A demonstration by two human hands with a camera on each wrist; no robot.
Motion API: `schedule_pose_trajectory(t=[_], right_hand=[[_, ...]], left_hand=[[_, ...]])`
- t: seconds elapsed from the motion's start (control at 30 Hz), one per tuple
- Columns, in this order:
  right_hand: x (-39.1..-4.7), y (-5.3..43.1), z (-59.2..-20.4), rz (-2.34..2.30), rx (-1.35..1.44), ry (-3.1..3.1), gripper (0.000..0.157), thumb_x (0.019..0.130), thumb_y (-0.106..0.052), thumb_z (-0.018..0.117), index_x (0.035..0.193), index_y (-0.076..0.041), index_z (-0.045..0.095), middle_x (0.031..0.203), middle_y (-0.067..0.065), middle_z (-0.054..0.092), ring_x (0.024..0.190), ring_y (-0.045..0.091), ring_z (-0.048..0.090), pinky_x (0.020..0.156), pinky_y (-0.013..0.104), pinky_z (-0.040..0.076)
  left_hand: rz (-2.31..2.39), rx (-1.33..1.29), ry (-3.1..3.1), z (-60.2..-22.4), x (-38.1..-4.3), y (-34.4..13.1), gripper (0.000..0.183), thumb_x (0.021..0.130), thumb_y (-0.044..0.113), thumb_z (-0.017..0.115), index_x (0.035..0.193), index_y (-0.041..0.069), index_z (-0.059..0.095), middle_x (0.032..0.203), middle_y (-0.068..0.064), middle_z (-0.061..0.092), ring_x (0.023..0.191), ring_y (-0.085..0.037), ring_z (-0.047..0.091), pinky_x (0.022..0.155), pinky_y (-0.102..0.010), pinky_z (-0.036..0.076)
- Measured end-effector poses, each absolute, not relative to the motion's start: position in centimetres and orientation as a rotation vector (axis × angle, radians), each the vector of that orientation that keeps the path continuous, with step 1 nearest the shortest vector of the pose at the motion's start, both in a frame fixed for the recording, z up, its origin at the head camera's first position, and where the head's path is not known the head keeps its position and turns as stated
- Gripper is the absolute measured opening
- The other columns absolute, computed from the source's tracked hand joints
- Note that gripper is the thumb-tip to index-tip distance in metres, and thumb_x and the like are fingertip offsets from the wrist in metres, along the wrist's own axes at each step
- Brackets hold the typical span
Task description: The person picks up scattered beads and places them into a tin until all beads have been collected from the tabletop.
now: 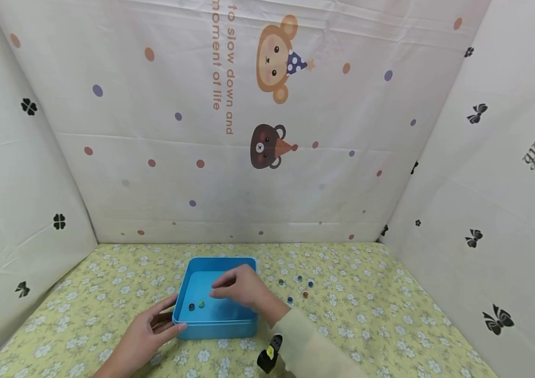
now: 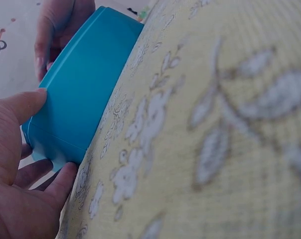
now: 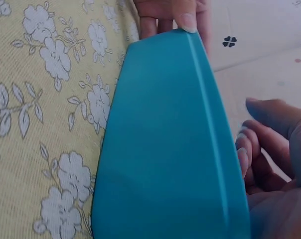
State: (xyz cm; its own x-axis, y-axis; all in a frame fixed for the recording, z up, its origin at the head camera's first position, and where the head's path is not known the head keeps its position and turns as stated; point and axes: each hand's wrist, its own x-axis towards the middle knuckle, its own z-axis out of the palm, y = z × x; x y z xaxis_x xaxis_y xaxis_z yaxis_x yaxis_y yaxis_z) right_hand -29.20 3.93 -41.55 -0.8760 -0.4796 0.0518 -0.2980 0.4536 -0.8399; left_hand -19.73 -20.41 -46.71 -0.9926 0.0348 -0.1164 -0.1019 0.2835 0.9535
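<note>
A light-blue open box (image 1: 216,329) stands on the table, its front wall large in both wrist views. My left hand (image 1: 146,332) grips its front left corner; the thumb (image 2: 31,103) presses the front wall near the rim and the other fingers lie along the side. Over the inside of the box is my right hand (image 1: 239,287), fingers loosely bent, thumb (image 3: 270,112) apart from the forefinger. I see nothing between them. Two small round marble-like pieces lie on the box floor at the left: a dark one (image 1: 191,307) and a yellow-green one (image 1: 201,304).
Right of the box several similar pieces lie on the flowered cloth (image 1: 366,336), among them a blue one (image 1: 290,300), an orange-brown one (image 1: 305,295) and a dark green one (image 1: 281,282). Printed fabric walls (image 1: 229,199) enclose the back and both sides.
</note>
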Motion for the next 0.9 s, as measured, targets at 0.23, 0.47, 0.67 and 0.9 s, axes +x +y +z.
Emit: schedule_pose_trajectory(t=[0.23,0.47,0.67,0.9], right_hand=[[-29.0,5.5,-40.9,-1.466,-0.664,2.466,0.022,0.092,-0.032,0.08,0.107,-0.017,0.083,0.102,-0.007,0.075,0.089,0.007,0.067,0.073,0.029,0.067],[-29.4,7.5,-41.2,-1.585,-0.649,2.42,0.023,0.094,-0.033,0.079,0.111,-0.019,0.082,0.11,-0.003,0.074,0.097,0.013,0.068,0.09,0.049,0.068],[-29.4,9.1,-41.3,-1.635,-0.644,2.416,0.022,0.094,-0.034,0.078,0.111,-0.02,0.081,0.114,0.001,0.074,0.099,0.015,0.068,0.091,0.053,0.068],[-29.4,10.5,-41.9,-1.707,-0.641,2.391,0.024,0.094,-0.035,0.077,0.112,-0.02,0.08,0.116,0.002,0.074,0.101,0.015,0.07,0.094,0.055,0.067]], left_hand=[[1.844,-0.065,2.405,-46.7,-19.8,-20.3,0.079,0.092,0.028,0.079,0.158,0.017,0.038,0.162,-0.023,0.037,0.14,-0.048,0.049,0.106,-0.035,0.064],[1.816,-0.054,2.428,-46.5,-19.8,-20.3,0.079,0.093,0.028,0.078,0.159,0.014,0.036,0.162,-0.026,0.036,0.139,-0.05,0.049,0.105,-0.036,0.065],[1.809,-0.052,2.431,-46.6,-19.8,-20.4,0.079,0.093,0.027,0.077,0.159,0.013,0.036,0.161,-0.027,0.036,0.139,-0.05,0.049,0.105,-0.036,0.065],[1.82,-0.065,2.429,-46.9,-19.9,-20.5,0.08,0.092,0.028,0.079,0.159,0.015,0.037,0.161,-0.025,0.037,0.139,-0.049,0.05,0.105,-0.035,0.065]])
